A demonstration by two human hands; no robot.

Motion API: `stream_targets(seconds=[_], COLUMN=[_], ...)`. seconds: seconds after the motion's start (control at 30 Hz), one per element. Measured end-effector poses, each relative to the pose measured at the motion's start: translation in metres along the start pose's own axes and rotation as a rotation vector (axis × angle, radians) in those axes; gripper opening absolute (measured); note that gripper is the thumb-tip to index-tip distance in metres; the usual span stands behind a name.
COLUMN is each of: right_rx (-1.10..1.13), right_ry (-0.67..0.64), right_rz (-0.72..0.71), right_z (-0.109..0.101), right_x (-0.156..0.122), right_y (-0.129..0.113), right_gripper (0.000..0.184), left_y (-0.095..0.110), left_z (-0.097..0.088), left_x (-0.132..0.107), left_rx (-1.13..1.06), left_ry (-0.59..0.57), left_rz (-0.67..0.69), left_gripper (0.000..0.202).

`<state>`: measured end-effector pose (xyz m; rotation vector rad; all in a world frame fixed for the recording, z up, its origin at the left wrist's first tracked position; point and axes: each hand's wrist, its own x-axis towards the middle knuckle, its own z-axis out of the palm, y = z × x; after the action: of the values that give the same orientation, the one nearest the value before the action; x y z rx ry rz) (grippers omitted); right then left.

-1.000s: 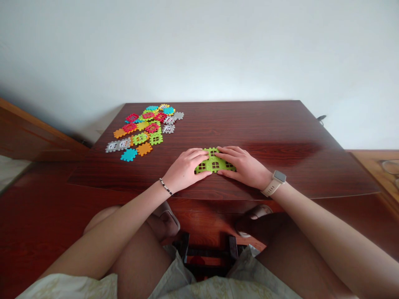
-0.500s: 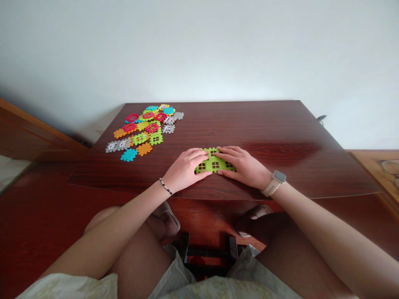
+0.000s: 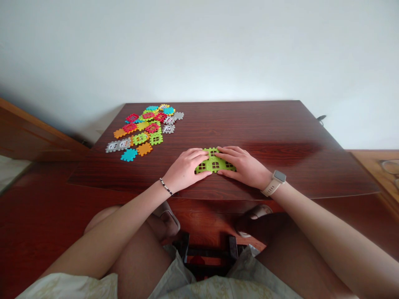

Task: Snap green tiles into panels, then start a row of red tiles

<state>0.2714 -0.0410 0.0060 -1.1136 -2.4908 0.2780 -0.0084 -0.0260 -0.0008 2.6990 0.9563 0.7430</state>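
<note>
A: Grip?
B: Left hand (image 3: 188, 167) and right hand (image 3: 245, 167) held the green panel (image 3: 214, 159), thumbs nearside, fingers across, likely steadying it flat.
A: Where was it?
B: On the table (image 3: 224, 124), near side, apart from the loose tiles (image 3: 142, 126).
A: Changes since earlier?
B: None visible; hands, panel matched.

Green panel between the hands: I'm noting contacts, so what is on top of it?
The left hand and right hand lie over the sides of the green panel, its windowed middle showing between them. What the hands cover cannot be seen.

Pale wall (image 3: 199, 50) behind dark wooden table (image 3: 224, 124)
</note>
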Motion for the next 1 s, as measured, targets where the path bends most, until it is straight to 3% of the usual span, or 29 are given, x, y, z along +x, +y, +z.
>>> stream_targets(seconds=[1.0], right_rx=[-0.014], right_ry=[-0.010], right_rz=[-0.007], right_z=[-0.0010], right_x=[0.0005], right_y=[-0.0004], right_gripper=[0.058], left_y=[0.0002], left_z=[0.0012], left_x=[-0.0003], left_rx=[0.012], left_ry=[0.005], left_rz=[0.004], left_gripper=[0.041])
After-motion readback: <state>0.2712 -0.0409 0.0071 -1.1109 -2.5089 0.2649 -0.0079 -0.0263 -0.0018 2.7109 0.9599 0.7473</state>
